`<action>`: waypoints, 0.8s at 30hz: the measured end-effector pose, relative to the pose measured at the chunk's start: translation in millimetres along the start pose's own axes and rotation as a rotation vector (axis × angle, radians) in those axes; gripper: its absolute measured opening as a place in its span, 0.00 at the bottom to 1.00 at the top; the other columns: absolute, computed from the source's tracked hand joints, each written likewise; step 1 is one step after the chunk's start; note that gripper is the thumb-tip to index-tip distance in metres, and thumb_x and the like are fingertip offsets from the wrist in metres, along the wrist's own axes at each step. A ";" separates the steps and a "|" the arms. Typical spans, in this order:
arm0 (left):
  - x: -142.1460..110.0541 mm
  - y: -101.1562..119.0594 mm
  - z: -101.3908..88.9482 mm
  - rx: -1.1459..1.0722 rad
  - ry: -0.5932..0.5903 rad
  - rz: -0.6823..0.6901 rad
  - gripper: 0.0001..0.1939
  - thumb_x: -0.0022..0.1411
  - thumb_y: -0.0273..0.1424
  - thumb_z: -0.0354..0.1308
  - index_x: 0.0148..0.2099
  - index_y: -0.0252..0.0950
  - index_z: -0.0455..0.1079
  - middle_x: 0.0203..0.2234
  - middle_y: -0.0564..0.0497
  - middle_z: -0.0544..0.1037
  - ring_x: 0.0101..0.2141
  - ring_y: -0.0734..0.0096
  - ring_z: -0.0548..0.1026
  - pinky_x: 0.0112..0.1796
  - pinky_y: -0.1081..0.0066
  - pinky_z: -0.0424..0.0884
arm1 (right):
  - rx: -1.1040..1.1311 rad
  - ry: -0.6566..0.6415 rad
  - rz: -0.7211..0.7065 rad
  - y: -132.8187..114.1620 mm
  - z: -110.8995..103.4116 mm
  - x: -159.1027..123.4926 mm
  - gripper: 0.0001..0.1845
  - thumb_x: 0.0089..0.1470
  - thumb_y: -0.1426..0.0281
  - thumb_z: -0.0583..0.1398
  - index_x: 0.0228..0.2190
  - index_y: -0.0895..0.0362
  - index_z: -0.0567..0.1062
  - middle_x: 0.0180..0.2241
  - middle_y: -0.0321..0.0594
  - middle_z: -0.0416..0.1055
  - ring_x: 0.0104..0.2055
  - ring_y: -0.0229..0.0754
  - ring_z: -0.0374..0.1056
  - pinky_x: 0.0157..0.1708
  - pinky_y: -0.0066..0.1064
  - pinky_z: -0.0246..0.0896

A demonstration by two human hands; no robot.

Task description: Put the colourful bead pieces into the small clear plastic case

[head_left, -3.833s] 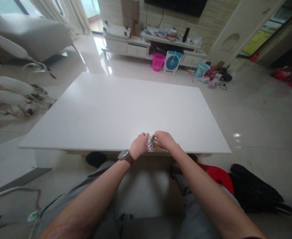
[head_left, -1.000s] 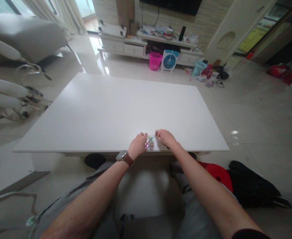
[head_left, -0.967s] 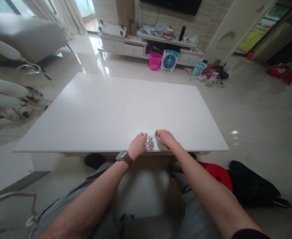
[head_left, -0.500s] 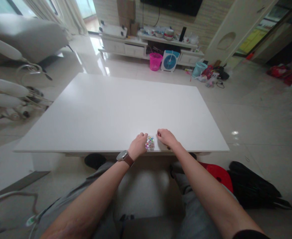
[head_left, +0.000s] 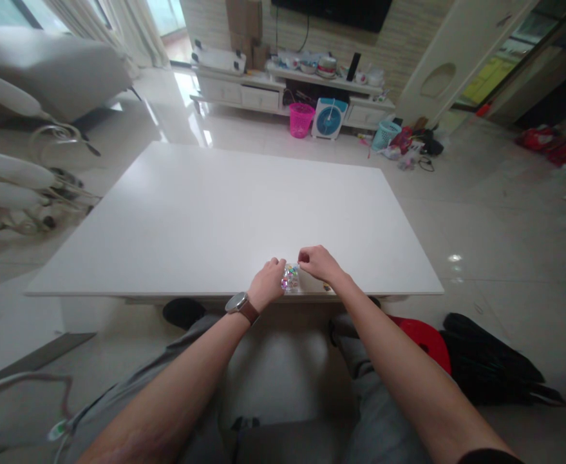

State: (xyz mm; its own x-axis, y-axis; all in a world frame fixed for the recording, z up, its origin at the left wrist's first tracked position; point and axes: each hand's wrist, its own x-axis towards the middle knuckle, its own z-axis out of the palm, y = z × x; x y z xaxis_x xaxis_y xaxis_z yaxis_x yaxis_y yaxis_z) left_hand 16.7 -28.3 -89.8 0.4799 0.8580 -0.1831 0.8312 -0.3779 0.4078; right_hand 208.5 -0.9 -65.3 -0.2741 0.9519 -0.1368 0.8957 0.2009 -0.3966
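A small clear box (head_left: 290, 278) of bright multi-coloured bits lies near the front edge of the white table (head_left: 244, 206). My left hand (head_left: 269, 282), with a watch on its wrist, is curled against the box's left side and holds it in place. My right hand (head_left: 317, 264) hovers at the box's right edge with its fingertips pinched together over it. What the pinch holds is too small to make out. A tiny coloured speck (head_left: 328, 287) lies on the table under my right wrist.
A red stool (head_left: 420, 338) and a black bag (head_left: 495, 377) sit on the floor at my right. White chair backs (head_left: 17, 174) stand to the left of the table. A TV shelf, a pink basket (head_left: 301, 118) and a blue fan (head_left: 330, 118) are beyond the far edge.
My right hand has shifted a little left, bringing its pinched fingertips from beside the box to over its right edge. My left hand and the box have stayed put.
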 end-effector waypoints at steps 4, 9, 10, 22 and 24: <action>-0.2 0.7 0.3 -0.013 0.002 0.002 0.16 0.59 0.21 0.56 0.49 0.38 0.62 0.46 0.42 0.70 0.46 0.59 0.70 0.44 0.64 0.69 | -0.018 -0.060 -0.077 -5.8 0.6 -1.6 0.06 0.55 0.72 0.62 0.33 0.54 0.81 0.34 0.37 0.79 0.36 0.37 0.71 0.38 0.25 0.59; -0.6 0.8 0.1 -0.017 0.007 0.000 0.15 0.59 0.21 0.56 0.48 0.38 0.62 0.46 0.42 0.70 0.46 0.60 0.70 0.43 0.65 0.69 | -0.135 -0.119 -0.072 -10.6 5.2 -3.5 0.07 0.57 0.70 0.61 0.35 0.54 0.81 0.38 0.39 0.79 0.39 0.40 0.71 0.39 0.27 0.59; -0.6 0.8 -0.1 -0.018 0.004 -0.002 0.15 0.59 0.21 0.56 0.48 0.38 0.62 0.46 0.42 0.70 0.46 0.60 0.70 0.44 0.65 0.69 | -0.158 -0.128 -0.067 -11.4 6.3 -3.8 0.08 0.58 0.70 0.60 0.35 0.54 0.81 0.38 0.40 0.79 0.40 0.40 0.71 0.39 0.27 0.59; 0.5 0.5 2.1 0.015 -0.001 0.000 0.17 0.57 0.20 0.56 0.48 0.38 0.62 0.47 0.42 0.71 0.46 0.59 0.70 0.45 0.64 0.69 | -0.280 -0.169 -0.019 -21.4 8.6 -5.8 0.11 0.61 0.71 0.55 0.38 0.56 0.78 0.43 0.46 0.78 0.44 0.45 0.73 0.40 0.30 0.61; 0.5 0.3 2.6 0.011 0.004 0.004 0.17 0.57 0.20 0.56 0.48 0.38 0.62 0.47 0.42 0.70 0.47 0.59 0.70 0.45 0.63 0.69 | -0.289 -0.186 0.002 -23.7 8.2 -5.6 0.12 0.61 0.71 0.55 0.40 0.57 0.78 0.44 0.48 0.78 0.45 0.46 0.74 0.42 0.31 0.62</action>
State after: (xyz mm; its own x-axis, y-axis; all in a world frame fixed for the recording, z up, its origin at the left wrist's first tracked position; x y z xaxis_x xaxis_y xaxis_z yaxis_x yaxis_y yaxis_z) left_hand 17.9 -28.9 -92.2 0.4821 0.8578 -0.1781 0.8324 -0.3851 0.3986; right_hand 185.9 -12.9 -62.6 -0.3072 0.8995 -0.3108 0.9513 0.2812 -0.1263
